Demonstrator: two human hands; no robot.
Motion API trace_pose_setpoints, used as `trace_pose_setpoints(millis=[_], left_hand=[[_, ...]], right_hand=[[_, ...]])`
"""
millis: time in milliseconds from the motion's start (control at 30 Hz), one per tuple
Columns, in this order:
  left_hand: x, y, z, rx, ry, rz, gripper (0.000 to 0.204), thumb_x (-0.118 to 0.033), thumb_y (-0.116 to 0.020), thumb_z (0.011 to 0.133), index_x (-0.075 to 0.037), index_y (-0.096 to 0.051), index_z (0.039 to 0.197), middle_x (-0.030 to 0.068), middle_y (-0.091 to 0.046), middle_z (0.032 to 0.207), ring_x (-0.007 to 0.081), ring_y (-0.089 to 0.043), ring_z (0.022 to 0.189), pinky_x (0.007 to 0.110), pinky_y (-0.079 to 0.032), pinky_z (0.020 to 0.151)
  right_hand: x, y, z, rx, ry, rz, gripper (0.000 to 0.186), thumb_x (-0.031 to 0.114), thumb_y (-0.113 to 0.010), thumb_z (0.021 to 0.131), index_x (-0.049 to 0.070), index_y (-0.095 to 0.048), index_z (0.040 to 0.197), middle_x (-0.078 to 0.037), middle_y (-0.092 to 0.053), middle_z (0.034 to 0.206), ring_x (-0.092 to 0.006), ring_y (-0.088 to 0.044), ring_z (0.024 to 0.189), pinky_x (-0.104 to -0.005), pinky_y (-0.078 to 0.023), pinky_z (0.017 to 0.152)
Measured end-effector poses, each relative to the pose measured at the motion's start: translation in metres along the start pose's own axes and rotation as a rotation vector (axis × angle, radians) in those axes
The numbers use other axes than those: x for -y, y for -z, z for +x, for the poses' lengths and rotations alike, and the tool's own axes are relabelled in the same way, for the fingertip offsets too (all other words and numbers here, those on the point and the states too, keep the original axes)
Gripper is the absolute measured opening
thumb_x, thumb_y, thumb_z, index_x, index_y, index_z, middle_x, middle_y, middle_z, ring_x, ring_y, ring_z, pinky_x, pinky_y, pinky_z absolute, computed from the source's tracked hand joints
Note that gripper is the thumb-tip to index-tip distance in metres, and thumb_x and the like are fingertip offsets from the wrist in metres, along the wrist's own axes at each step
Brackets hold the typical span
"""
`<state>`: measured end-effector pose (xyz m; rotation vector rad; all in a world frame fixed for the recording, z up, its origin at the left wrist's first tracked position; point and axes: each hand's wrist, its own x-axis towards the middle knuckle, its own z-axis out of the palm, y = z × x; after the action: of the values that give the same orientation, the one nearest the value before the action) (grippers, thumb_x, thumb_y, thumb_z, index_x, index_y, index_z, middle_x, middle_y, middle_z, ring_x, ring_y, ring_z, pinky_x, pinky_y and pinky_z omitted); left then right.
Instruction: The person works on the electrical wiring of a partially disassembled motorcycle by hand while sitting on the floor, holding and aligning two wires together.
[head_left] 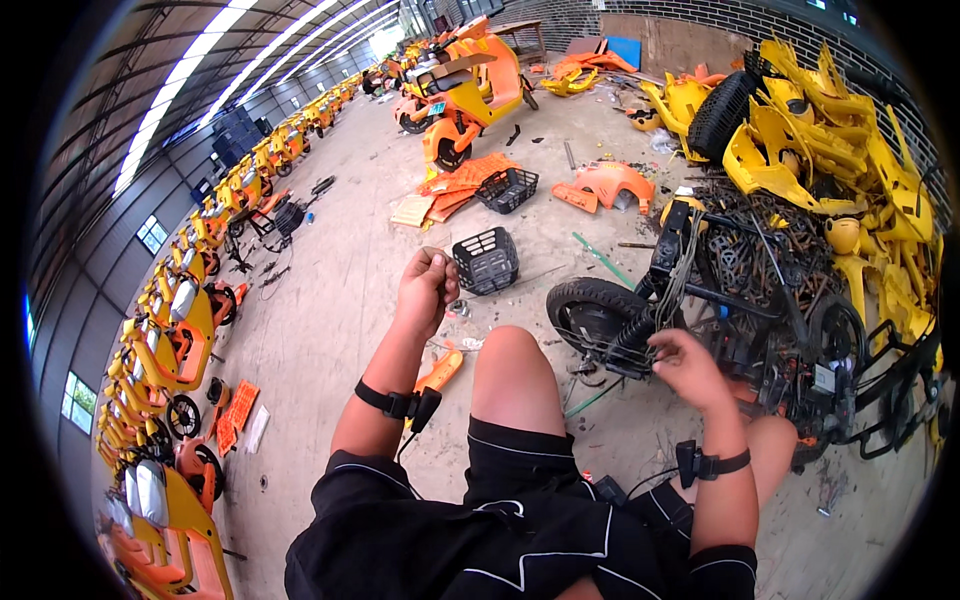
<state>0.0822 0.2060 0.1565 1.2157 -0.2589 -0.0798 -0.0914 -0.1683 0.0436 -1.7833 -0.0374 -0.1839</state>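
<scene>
My left hand (pixel 430 287) is raised above my left knee, its fingers curled into a pinch. Whatever lies between those fingertips, if anything, is too small to make out. My right hand (pixel 686 366) is beside the stripped scooter frame (pixel 735 305), close to its black wheel (pixel 590 318). Its fingers are bent with the tips drawn together, and I cannot make out what they hold. A bundle of thin cables (pixel 680 270) hangs from the frame just above that hand. Beyond my left hand stands a black plastic basket (pixel 486 262).
Yellow body panels (pixel 790 150) are heaped at the right, beside dark metal parts (pixel 760 250). Orange panels (pixel 465 180) and a second black basket (pixel 507 190) lie ahead. A yellow-orange scooter (pixel 480 85) stands farther off. Rows of scooters (pixel 170 340) line the left. A green strip (pixel 603 260) lies near the wheel.
</scene>
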Motion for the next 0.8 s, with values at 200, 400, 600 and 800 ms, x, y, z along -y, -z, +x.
trace_pose_setpoints(millis=[200,400,600,800], left_hand=[[-0.016,-0.017,-0.019,0.052,-0.042,0.0,0.014,-0.014,-0.046,0.103,-0.009,-0.048,0.091,0.0031,-0.05,0.078,0.0115,-0.043,0.063,0.024,-0.036,0.053],[-0.029,-0.023,-0.024,0.103,-0.123,-0.039,0.015,-0.017,-0.046,0.103,-0.008,-0.048,0.091,0.0032,-0.049,0.078,0.0113,-0.041,0.062,0.024,-0.035,0.053],[-0.042,0.002,-0.015,0.051,-0.142,-0.129,0.013,-0.015,-0.047,0.103,-0.009,-0.049,0.092,0.0025,-0.048,0.08,0.0104,-0.04,0.063,0.023,-0.035,0.052],[-0.037,0.02,-0.014,0.042,-0.104,-0.271,0.011,-0.015,-0.048,0.103,-0.008,-0.05,0.094,0.001,-0.045,0.08,0.0084,-0.036,0.062,0.021,-0.033,0.05]], right_hand=[[-0.004,-0.02,0.01,-0.152,-0.282,0.079,0.011,0.002,-0.069,0.084,-0.003,-0.068,0.094,-0.006,-0.066,0.086,-0.0129,-0.06,0.074,-0.0279,-0.049,0.068],[-0.006,-0.005,0.012,-0.167,-0.146,0.277,0.012,0.006,-0.07,0.087,-0.003,-0.069,0.094,-0.006,-0.068,0.1,-0.0113,-0.059,0.086,-0.0261,-0.047,0.077],[-0.001,0.013,0.007,0.135,-0.189,0.589,0.017,0.015,-0.069,0.086,-0.001,-0.069,0.092,-0.01,-0.065,0.111,-0.0181,-0.06,0.098,-0.0308,-0.046,0.088],[0.009,0.008,0.005,0.323,0.048,1.023,0.017,0.019,-0.065,0.085,0.002,-0.065,0.087,-0.013,-0.058,0.12,-0.0229,-0.058,0.102,-0.0347,-0.046,0.093]])
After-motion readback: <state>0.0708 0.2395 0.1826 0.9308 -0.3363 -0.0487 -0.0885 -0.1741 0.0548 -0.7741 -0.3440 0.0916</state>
